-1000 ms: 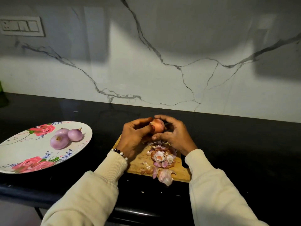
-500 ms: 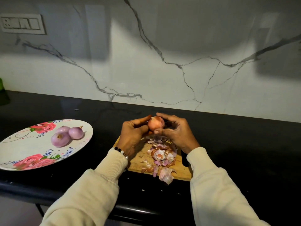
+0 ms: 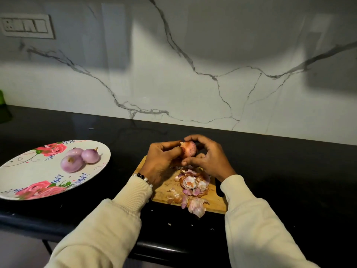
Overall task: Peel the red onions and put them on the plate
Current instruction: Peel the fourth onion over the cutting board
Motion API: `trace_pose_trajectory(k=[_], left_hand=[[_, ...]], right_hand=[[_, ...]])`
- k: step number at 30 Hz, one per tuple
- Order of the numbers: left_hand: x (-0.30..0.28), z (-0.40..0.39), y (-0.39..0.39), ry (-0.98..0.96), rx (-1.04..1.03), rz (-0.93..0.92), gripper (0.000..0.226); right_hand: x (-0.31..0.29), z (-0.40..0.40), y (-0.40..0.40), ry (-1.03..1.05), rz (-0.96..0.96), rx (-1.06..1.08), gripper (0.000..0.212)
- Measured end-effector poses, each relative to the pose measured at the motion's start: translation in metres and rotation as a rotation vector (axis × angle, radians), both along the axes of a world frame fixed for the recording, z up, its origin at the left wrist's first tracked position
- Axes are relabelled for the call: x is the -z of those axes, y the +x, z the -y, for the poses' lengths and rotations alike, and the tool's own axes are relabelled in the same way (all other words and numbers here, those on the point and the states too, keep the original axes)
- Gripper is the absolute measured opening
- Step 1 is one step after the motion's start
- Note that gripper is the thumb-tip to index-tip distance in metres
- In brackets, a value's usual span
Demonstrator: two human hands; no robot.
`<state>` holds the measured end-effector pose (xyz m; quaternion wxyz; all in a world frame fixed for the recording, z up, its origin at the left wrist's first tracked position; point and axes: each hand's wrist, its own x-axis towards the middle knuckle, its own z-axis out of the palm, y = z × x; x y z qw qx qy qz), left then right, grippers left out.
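I hold a red onion (image 3: 189, 150) with its papery skin partly on above the far end of a wooden cutting board (image 3: 216, 202). My left hand (image 3: 161, 161) grips it from the left, thumb pressed on its side. My right hand (image 3: 209, 158) curls round it from the right and behind. A pile of onion skins (image 3: 192, 185) lies on the board below my hands. Three peeled purple onions (image 3: 77, 159) sit together on a white plate (image 3: 27, 171) with red roses, at the left on the black counter.
The black counter (image 3: 289, 180) runs to a marble backsplash (image 3: 193, 84). A switch panel (image 3: 27, 26) is on the wall at upper left. A green object (image 3: 2, 101) shows at the far left edge. A dark knife handle (image 3: 219, 188) lies by my right wrist.
The onion has been turned slightly between my hands, and a flap of skin now stands up at its left. My hands stay above the board.
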<state>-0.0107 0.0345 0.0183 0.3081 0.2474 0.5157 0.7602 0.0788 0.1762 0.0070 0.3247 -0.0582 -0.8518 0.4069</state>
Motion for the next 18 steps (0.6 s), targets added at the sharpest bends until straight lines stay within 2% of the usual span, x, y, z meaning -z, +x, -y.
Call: trace_pose_trajectory(k=[4, 9, 14, 16, 18], left_hand=[[0.002, 0.002, 0.001, -0.019, 0.013, -0.050, 0.021], [0.005, -0.001, -0.007, -0.047, -0.140, -0.025, 0.028], [0.005, -0.003, -0.012, -0.034, -0.144, -0.012, 0.016], [0.008, -0.003, -0.013, -0.032, -0.190, -0.135, 0.016], [0.012, -0.002, -0.012, -0.082, -0.263, -0.438, 0.018]], right_hand=[[0.002, 0.001, 0.000, 0.078, 0.075, -0.025, 0.065], [-0.001, 0.005, 0.001, 0.043, 0.051, -0.029, 0.070], [-0.002, 0.004, 0.001, 0.020, 0.035, 0.025, 0.070], [-0.002, 0.003, 0.001, 0.032, 0.056, 0.042, 0.071], [-0.002, 0.003, 0.001, 0.039, 0.077, 0.052, 0.071]])
